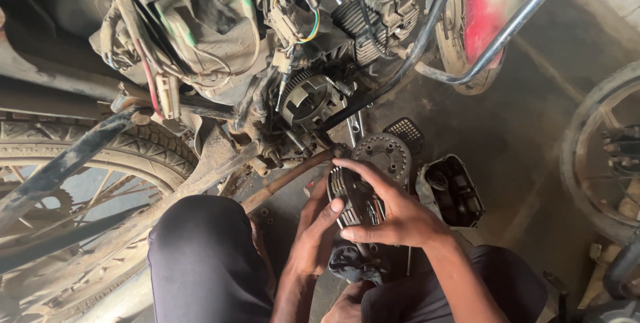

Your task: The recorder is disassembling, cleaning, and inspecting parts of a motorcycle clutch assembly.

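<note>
Both my hands hold a stack of round, ribbed clutch plates [351, 198] just above my knees. My left hand [313, 236] supports the stack from the left and below. My right hand [390, 213] wraps over its top and right side, fingers curled around the edge. Under the stack a dark rag [350, 263] hangs. Up ahead the motorcycle engine stands open, showing the toothed clutch basket [308, 98]. A round metal pressure plate [383, 151] lies on the floor just beyond my hands.
A black engine side cover [450, 190] lies open on the floor to the right. The rear tyre [80, 156] and spokes fill the left. The red front mudguard [490, 10] and chrome guard bar [507, 30] are upper right; another wheel [603, 156] stands far right.
</note>
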